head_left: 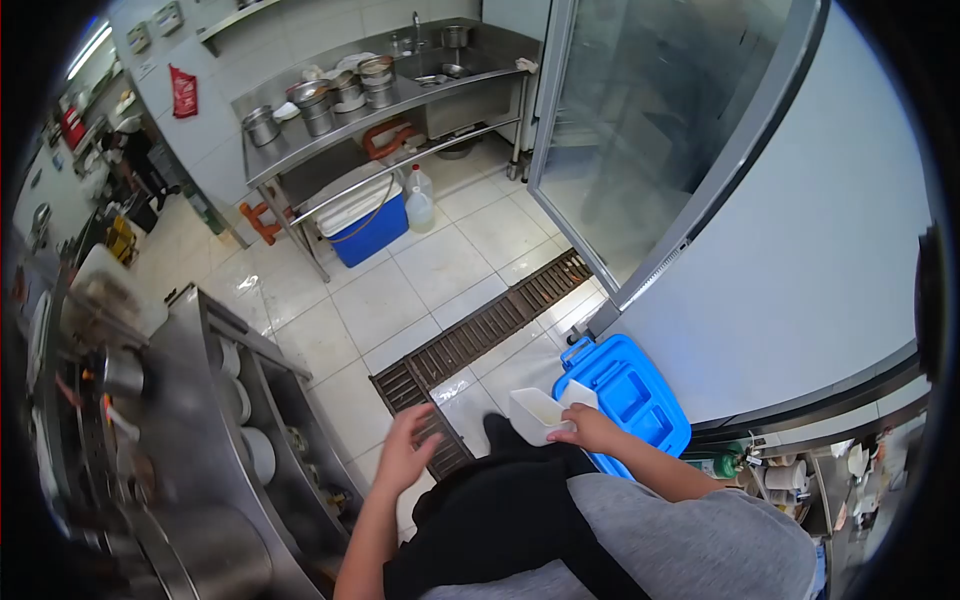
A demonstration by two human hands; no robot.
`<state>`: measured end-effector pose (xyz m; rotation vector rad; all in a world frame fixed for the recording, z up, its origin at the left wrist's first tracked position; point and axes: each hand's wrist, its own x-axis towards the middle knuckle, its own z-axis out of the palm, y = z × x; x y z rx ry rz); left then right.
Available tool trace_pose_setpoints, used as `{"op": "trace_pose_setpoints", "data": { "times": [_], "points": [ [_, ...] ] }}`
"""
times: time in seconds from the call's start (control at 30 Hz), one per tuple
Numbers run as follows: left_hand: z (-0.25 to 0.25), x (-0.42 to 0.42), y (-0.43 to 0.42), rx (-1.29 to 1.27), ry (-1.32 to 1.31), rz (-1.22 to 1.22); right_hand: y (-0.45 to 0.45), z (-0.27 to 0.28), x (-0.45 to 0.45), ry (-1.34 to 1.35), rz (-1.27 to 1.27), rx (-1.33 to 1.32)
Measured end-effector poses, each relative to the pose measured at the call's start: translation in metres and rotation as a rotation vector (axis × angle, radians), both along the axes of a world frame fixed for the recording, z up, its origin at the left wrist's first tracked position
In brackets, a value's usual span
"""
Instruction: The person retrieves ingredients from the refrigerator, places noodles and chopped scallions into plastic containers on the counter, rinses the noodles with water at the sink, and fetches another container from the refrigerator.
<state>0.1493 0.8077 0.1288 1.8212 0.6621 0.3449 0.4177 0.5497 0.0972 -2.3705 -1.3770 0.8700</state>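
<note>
My right hand (pixel 588 430) grips a white plastic container (pixel 538 414) by its near side, thumb and fingers closed on its wall. The container is tilted, and a pale flap or second white piece shows beside my fingers; I cannot tell which. Just beyond and to the right of this hand lies a blue plastic lid (pixel 655 385) with moulded recesses and a handle at one end. My left hand (pixel 405 450) is held out over the floor with its fingers apart, and nothing is in it.
A tall glass door (pixel 650 130) stands open ahead on the right. A floor drain grate (pixel 485 330) crosses the tiles. Metal pots (pixel 318 108) crowd the steel sink counter (pixel 420 95), above a blue cooler (pixel 370 225). Steel shelving (pixel 215 400) with plates is at left.
</note>
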Motion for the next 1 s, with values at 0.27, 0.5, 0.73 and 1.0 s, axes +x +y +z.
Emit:
{"op": "trace_pose_setpoints", "data": {
  "times": [0.27,0.5,0.73,1.0],
  "points": [
    [0.026,0.201,0.155,0.142,-0.183,-0.141,0.230,0.060,0.111,0.036,0.417,0.379],
    [0.067,0.295,0.302,-0.297,0.092,-0.507,0.414,0.146,0.214,0.191,0.653,0.538],
    [0.049,0.389,0.439,-0.385,0.179,-0.624,0.548,0.116,0.304,0.298,0.418,0.596],
    [0.081,0.567,0.627,-0.470,0.276,-0.943,0.634,0.186,0.459,-0.293,-0.099,0.669]
  ]
}}
